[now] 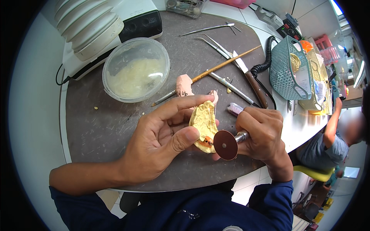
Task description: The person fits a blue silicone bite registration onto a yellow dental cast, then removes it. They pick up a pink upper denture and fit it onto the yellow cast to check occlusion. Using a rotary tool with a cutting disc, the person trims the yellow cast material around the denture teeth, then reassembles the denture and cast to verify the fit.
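My left hand [148,148] is closed round the rim of a yellow plaster dental cast [202,119], thumb on the near side and fingers behind it. A small orange-brown patch [207,141] shows at the cast's lower end. My right hand [263,129] grips a rotary handpiece [242,136] fitted with a round brown disc [225,145]. The disc's flat face points up, and its left edge lies right by that patch; whether they touch I cannot tell. Just beyond the left fingers stands a pink plaster piece [184,85] with dark markings, partly hidden.
On the grey mat [96,134] lie a thin brush [223,64], a wooden-handled knife [257,85], tweezers [214,44] and a toothbrush [234,109]. A clear tub [164,85] stands back left by a white machine [142,19]. Right are baskets [287,73] and a seated person [327,144].
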`<action>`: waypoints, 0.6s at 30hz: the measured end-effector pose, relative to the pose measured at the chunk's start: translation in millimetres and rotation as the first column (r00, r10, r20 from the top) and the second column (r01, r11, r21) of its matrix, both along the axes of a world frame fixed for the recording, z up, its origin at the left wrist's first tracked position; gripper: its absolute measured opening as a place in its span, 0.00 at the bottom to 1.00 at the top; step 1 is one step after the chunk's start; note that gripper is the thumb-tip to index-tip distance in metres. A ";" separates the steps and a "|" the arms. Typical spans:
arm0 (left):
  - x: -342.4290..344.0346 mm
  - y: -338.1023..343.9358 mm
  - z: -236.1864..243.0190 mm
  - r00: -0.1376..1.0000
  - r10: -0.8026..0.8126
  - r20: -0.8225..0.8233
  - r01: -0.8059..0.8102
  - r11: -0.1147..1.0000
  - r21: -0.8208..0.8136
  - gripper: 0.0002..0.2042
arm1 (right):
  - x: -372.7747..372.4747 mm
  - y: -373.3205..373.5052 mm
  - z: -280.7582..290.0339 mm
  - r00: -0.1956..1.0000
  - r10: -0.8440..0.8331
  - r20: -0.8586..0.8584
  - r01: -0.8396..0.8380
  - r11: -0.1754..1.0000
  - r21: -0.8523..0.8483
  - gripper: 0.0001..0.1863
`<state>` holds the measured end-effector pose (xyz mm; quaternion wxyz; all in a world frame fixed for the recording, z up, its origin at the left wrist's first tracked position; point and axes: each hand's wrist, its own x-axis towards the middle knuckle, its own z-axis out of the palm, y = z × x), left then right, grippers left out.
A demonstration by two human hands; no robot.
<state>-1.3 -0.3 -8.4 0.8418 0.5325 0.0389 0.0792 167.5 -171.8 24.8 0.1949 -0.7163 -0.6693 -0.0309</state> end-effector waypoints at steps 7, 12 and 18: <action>-0.8 2.5 5.9 0.998 -0.028 -0.056 0.027 1.000 -0.013 0.29 | 2.9 -3.8 3.6 0.999 0.040 -0.005 -0.040 0.998 0.041 0.29; -5.1 5.2 1.8 0.993 -0.036 -0.111 0.022 0.992 -0.125 0.28 | 5.2 -4.0 6.3 0.999 -0.020 -0.040 0.024 0.993 0.116 0.27; -3.7 7.2 4.9 0.988 -0.044 -0.148 0.028 0.993 -0.112 0.29 | 6.3 -5.0 9.4 0.994 -0.057 -0.097 0.068 0.991 0.115 0.26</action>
